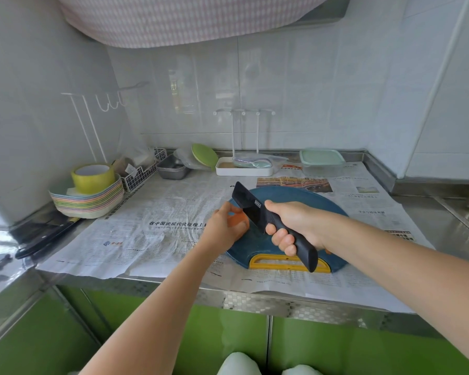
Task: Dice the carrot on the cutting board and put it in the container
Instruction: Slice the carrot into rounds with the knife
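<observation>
Plainly the carrot (237, 220) sits at the left edge of the cutting board (309, 198), where the left hand (224, 230) curls its fingers and thumb round it, so only a patch of orange shows between them. The right hand (295, 226) is clamped on the handle of a black knife (251, 208), whose broad blade is tilted up over the board's left part, close beside the carrot; whether the edge touches it I cannot tell.

A carrot is likely stiff, dense and round, so it may roll under the blade. It would be best held from above near the end away from the cut, fingertips tucked back. Cut pieces should be light and a little damp, easy to scoop.

How long the carrot is, and whether it is already cut, is hidden by the left hand. A small orange speck just beside the right wrist, on the board's near side, may be another piece; it is too small to tell. The container (321, 162), with a pale green lid on it, stands beyond the board's far right side, well apart from it
</observation>
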The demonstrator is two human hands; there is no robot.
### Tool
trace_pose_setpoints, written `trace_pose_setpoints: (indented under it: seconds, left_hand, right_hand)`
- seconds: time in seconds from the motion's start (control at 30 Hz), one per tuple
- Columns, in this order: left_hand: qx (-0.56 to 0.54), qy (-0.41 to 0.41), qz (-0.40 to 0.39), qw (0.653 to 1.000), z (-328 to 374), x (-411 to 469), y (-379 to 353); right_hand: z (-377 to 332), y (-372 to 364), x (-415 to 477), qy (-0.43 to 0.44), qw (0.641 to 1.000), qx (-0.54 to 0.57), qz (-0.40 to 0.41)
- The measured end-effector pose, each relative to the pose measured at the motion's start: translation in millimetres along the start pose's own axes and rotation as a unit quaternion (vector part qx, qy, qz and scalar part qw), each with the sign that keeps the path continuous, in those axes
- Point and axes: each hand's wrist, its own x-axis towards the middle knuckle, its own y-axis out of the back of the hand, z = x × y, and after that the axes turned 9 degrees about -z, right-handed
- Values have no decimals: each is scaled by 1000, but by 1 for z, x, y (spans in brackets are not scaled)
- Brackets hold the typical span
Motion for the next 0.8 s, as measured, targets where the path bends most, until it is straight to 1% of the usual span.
trace_pose_setpoints:
  seconds: [0.27,0.37,0.57,0.8]
  left_hand:
    - [28,-4,2,1000,1,0,0]
    - [31,-19,13,999,2,-2,-1]
    - [33,-35,17,999,2,-3,0]
    - [28,-32,13,999,2,-3,1]
  right_hand:
    - [1,-5,1,-9,1000,-11,9]
    - [1,-7,2,-12,1000,-19,11]
    - [-6,-2,2,-28,999,-3,-21]
    - [-13,-3,7,-45,998,-35,-19]
